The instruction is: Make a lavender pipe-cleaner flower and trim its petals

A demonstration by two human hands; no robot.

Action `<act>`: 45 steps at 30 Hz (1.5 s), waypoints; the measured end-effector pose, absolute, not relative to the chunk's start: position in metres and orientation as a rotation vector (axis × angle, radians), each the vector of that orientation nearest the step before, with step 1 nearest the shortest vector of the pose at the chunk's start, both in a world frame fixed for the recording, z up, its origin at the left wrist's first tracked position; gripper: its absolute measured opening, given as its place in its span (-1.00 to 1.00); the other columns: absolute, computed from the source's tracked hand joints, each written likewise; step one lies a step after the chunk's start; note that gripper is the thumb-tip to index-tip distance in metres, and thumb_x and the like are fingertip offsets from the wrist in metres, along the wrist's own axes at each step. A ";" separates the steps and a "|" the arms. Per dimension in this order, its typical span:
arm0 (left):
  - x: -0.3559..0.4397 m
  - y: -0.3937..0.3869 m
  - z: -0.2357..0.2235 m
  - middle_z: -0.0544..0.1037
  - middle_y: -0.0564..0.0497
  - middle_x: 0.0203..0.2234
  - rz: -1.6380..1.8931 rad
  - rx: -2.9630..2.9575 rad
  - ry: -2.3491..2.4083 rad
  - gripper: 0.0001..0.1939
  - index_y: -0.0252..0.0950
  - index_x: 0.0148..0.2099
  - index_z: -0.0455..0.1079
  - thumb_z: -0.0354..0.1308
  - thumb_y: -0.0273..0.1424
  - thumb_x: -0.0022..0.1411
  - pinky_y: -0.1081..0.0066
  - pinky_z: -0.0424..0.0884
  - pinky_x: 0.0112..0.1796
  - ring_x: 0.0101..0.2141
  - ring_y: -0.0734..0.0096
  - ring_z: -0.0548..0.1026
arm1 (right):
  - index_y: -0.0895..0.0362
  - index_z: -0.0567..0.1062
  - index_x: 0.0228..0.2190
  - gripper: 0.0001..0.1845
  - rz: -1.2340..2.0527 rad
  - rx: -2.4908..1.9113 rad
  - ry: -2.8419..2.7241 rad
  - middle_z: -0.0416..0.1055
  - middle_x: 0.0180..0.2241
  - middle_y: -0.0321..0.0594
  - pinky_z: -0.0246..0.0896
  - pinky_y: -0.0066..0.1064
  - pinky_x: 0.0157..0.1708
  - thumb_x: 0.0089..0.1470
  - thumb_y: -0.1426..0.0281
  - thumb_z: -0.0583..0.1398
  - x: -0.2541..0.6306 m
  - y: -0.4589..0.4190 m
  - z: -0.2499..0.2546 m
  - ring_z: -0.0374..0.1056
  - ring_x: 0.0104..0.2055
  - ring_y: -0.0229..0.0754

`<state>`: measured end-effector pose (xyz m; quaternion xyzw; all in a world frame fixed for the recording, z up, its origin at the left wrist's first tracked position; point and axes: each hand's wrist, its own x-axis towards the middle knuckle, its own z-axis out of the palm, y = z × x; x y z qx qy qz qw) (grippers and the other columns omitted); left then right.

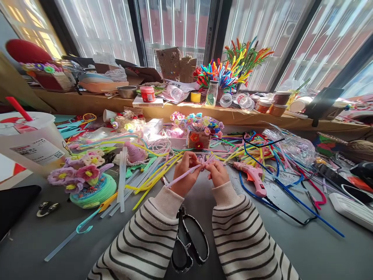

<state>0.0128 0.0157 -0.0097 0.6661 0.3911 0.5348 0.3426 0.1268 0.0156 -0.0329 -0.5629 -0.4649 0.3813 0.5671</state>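
Note:
Both my hands meet over the grey table, in striped sleeves. My left hand (185, 174) is closed around a pale pink pipe cleaner (182, 175) that slants down to the left. My right hand (217, 172) pinches the same pipe cleaner's upper end, where it is bent into small loops. Black scissors (189, 241) lie on the table between my forearms. A pink glue gun (253, 177) rests just right of my right hand.
Loose pipe cleaners (262, 155) in many colours spread across the table. A pipe-cleaner flower basket (198, 134) stands behind my hands, a flower piece on a green base (87, 182) at left, a lidded cup (32, 144) with red straw far left. The window ledge (87, 102) holds jars and cartons.

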 end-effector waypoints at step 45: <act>0.009 0.010 -0.007 0.37 0.11 -0.53 1.463 1.734 1.079 -0.84 -0.21 -0.42 0.20 0.13 -0.44 -0.10 0.47 0.24 -0.32 -0.42 0.45 0.39 | 0.12 0.22 -0.66 -0.82 1.189 -1.180 -1.054 0.10 -0.72 -0.41 -0.02 -0.50 -0.74 -0.24 0.27 0.07 0.126 0.019 -0.038 0.04 -0.71 -0.36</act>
